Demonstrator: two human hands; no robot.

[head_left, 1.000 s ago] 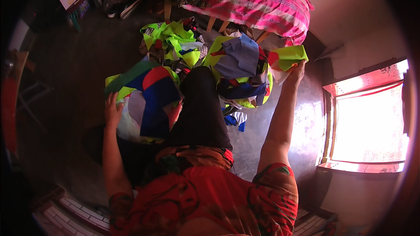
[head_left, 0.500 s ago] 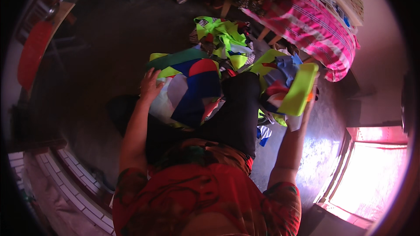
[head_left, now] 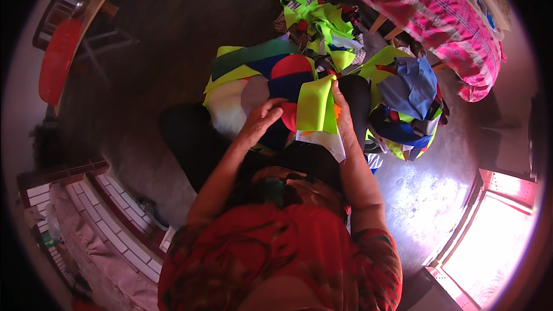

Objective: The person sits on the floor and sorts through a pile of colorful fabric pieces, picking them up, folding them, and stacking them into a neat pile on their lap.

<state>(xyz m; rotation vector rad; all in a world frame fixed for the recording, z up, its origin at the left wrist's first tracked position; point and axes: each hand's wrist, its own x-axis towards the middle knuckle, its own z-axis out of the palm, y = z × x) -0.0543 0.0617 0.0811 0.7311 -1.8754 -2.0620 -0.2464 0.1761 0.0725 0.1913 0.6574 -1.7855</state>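
Note:
A lime-green cloth piece [head_left: 315,105] hangs from my right hand [head_left: 344,112], its fingers closed on the upper right edge. White cloth [head_left: 322,139] and a bit of orange show below and beside it, held with it. My left hand [head_left: 262,122] reaches in from the left with fingers stretched, over the patchwork cloth [head_left: 230,103] on my lap. Green, blue, red, grey, white and lime patches make up that cloth; whether they are sewn together I cannot tell. The held cloth covers the patchwork's right part.
Beside my right knee is a heap of scraps [head_left: 409,89] in blue, lime and red. Another scrap pile [head_left: 325,29] lies ahead on the dark floor. Pink plaid cloth [head_left: 443,23] drapes a piece of furniture at the far right. A red chair [head_left: 60,60] stands left.
My right hand has come from the right-hand scrap heap to above my lap, bringing the lime, white and orange cloth. The left hand has moved right, off the patchwork's left edge.

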